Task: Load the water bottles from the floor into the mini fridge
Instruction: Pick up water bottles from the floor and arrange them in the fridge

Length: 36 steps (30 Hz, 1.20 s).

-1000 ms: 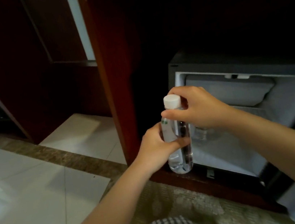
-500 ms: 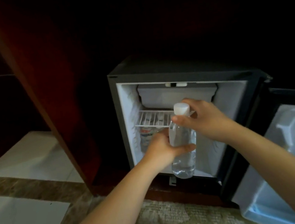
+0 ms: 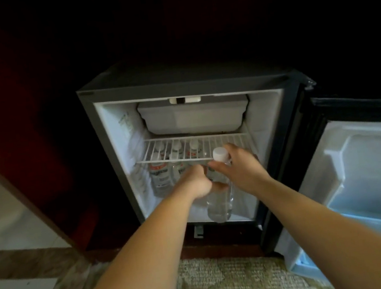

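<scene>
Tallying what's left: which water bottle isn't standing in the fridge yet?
The white-capped bottle gripped by left hand and right hand; the red-labelled bottles stand under the wire shelf.

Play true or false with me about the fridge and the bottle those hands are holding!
1. The mini fridge has its door open. True.
2. Only one hand holds the water bottle. False: the left hand grips its middle and the right hand holds it near the top.
3. The bottle's cap is white. True.
4. Nothing is inside the fridge. False: other bottles stand under the wire shelf.
</scene>
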Motion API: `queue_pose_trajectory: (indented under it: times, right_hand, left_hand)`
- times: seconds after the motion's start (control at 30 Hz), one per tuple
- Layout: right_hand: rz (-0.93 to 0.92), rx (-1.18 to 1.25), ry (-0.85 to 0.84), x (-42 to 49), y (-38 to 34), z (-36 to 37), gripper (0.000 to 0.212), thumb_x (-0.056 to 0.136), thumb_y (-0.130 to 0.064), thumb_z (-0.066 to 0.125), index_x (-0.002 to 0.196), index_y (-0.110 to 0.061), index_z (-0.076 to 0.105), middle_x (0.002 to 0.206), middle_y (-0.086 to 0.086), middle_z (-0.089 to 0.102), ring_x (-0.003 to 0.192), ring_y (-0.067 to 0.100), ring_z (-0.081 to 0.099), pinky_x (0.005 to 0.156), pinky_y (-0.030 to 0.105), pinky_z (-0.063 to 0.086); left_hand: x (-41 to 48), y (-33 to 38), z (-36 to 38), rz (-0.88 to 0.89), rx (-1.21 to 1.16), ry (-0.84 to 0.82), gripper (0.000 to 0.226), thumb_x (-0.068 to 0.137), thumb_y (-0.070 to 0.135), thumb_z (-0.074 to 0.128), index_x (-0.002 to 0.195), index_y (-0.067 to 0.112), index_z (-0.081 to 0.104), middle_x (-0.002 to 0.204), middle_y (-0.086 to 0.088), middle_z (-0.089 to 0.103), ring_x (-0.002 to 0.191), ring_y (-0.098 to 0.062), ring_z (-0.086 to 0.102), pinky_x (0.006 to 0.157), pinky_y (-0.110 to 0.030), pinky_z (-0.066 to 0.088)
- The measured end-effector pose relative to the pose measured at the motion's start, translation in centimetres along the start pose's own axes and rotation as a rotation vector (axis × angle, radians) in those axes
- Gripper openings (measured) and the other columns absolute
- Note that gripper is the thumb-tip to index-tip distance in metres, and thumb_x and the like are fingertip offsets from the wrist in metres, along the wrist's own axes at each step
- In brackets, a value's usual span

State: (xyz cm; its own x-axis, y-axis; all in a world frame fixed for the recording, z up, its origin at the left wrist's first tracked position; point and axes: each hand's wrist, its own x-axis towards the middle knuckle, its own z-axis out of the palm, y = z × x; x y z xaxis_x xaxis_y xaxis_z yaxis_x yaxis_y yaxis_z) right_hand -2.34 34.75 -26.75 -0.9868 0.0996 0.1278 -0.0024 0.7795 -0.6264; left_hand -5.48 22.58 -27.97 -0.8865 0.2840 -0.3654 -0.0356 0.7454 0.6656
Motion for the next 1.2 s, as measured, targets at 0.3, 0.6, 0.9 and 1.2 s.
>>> queue_pose_trajectory:
  times: [0.3, 0.6, 0.9, 1.2]
  right_hand:
    - [0.061, 0.087, 0.01, 0.6, 2.3, 2.1, 0.034, 0.087, -0.038, 0.062, 0.109, -0.013, 0.052, 0.096, 0.0, 0.057, 0.084, 0.015, 0.052, 0.067, 0.025, 0.036]
    - [0.067, 0.027, -0.091, 3.3, 5.4, 5.6, 0.041, 0.087, -0.036, 0.062, 0.116, -0.01, 0.049, 0.114, 0.012, 0.059, 0.103, 0.027, 0.057, 0.073, 0.027, 0.038]
    - [0.049, -0.009, -0.103, 4.5, 6.6, 9.4, 0.038, 0.087, -0.033, 0.063, 0.113, -0.008, 0.051, 0.11, 0.012, 0.062, 0.104, 0.028, 0.057, 0.072, 0.026, 0.035]
    - [0.14, 0.162, -0.105, 4.9, 7.6, 10.7, 0.04, 0.082, -0.035, 0.069, 0.115, -0.016, 0.06, 0.111, 0.002, 0.065, 0.103, 0.018, 0.059, 0.075, 0.024, 0.038]
  left_hand:
    - [2.2, -1.1, 1.5, -0.02, 0.043, -0.018, 0.066, 0.083, 0.032, 0.068, 0.141, 0.018, 0.039, 0.133, -0.012, 0.053, 0.118, -0.028, 0.054, 0.097, -0.036, 0.045]
    - [6.2, -3.9, 4.6, -0.144, 0.024, -0.027, 0.064, 0.087, 0.035, 0.062, 0.14, 0.009, 0.038, 0.135, -0.013, 0.052, 0.113, -0.029, 0.06, 0.097, -0.04, 0.049]
    - [8.5, -6.5, 6.0, -0.115, 0.072, -0.069, 0.045, 0.094, 0.034, 0.05, 0.13, 0.006, 0.048, 0.123, -0.014, 0.061, 0.11, -0.027, 0.061, 0.094, -0.036, 0.046]
    - [8.8, -8.5, 6.6, -0.088, -0.16, 0.032, 0.048, 0.092, 0.028, 0.056, 0.135, 0.009, 0.045, 0.121, -0.014, 0.063, 0.109, -0.027, 0.061, 0.095, -0.035, 0.047]
